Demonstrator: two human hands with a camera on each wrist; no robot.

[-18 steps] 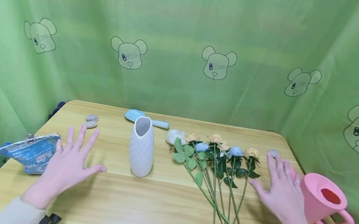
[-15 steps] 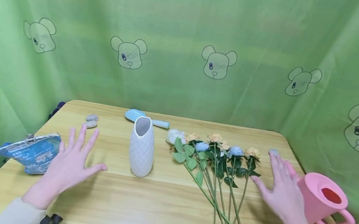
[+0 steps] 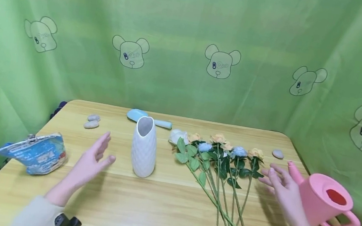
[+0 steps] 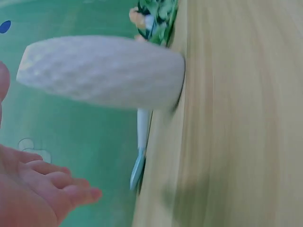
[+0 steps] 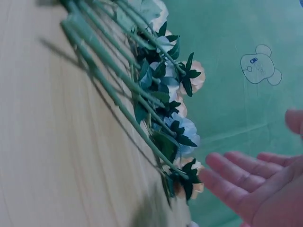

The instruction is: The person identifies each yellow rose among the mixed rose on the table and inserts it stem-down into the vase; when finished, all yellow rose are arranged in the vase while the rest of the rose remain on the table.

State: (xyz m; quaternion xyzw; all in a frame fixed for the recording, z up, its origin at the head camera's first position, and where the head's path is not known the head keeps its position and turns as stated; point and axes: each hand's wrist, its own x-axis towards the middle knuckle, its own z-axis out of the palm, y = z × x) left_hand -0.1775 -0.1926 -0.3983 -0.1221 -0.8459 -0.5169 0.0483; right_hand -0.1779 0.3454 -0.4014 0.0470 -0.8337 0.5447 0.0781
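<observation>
My left hand (image 3: 88,167) hovers above the table with relaxed fingers, palm turned inward, holding nothing. To its right stands a white textured vase (image 3: 144,148), upright; the left wrist view shows the same vase (image 4: 104,71) lying across the picture beyond the fingers. My right hand (image 3: 284,191) is also raised, its fingers loosely bent and nothing in them. It is between the artificial flowers (image 3: 219,164) and a pink watering can (image 3: 325,201). In the right wrist view, the fingertips overlap the edge of a peach flower (image 5: 191,177).
A blue-and-white bag (image 3: 39,155) lies at the left, with two grey stones (image 3: 91,124) behind it. Behind the vase is a light blue scoop (image 3: 137,115). Another stone (image 3: 278,154) sits at the back right. A green curtain (image 3: 183,44) surrounds the wooden table (image 3: 112,207).
Both hands have turned from palms down with spread fingers to palms facing inward. The left hand has shifted right, uncovering more of the bag; the right hand has uncovered the stone and the can's spout.
</observation>
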